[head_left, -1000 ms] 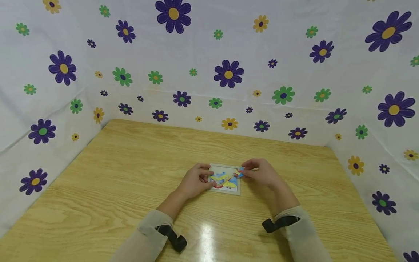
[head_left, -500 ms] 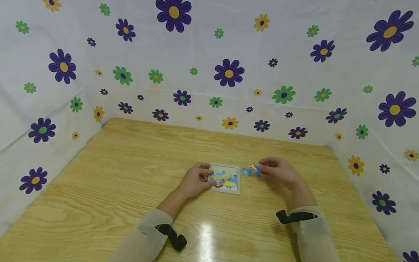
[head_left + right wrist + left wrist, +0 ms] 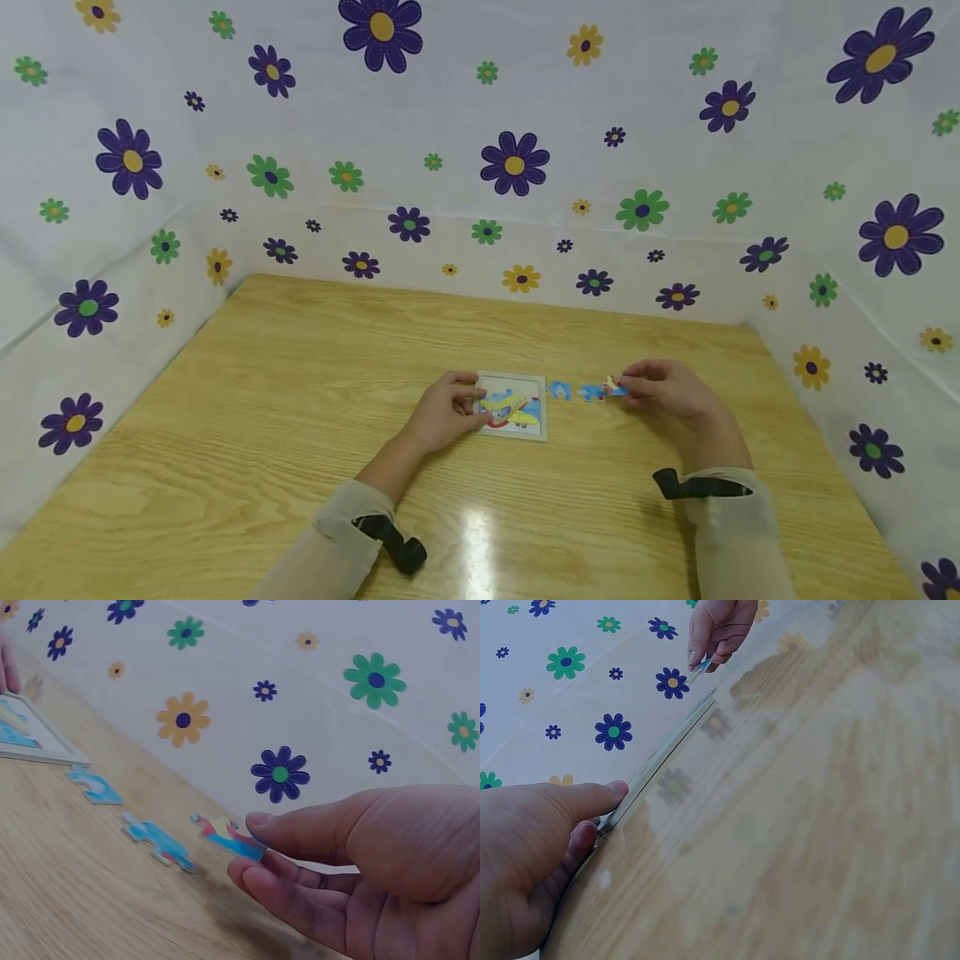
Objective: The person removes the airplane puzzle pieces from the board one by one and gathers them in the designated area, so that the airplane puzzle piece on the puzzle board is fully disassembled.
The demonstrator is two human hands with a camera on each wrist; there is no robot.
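Observation:
On the table lies a square puzzle tray [image 3: 544, 421] with a pale rim and a partly filled yellow airplane picture [image 3: 514, 414]. My left hand [image 3: 442, 414] grips the tray's left edge, its thumb over the rim in the left wrist view. My right hand [image 3: 671, 390] pinches a puzzle piece [image 3: 229, 838], blue, yellow and red, between thumb and fingers. It is tilted just over the table, right of the tray. Between tray and right hand lie two loose pieces, a blue puzzle piece [image 3: 95, 785] and a second blue puzzle piece [image 3: 157, 841] with a little red.
The wooden table [image 3: 337, 358] stretches around the tray on every side. A white cloth with printed flowers [image 3: 514, 164] hangs behind it and at both sides. Each wrist carries a dark strap with a camera, such as the right strap [image 3: 705, 485].
My right hand has moved right, away from the tray, with the puzzle piece between its fingers, uncovering the two loose pieces. My left hand stays at the tray's left edge.

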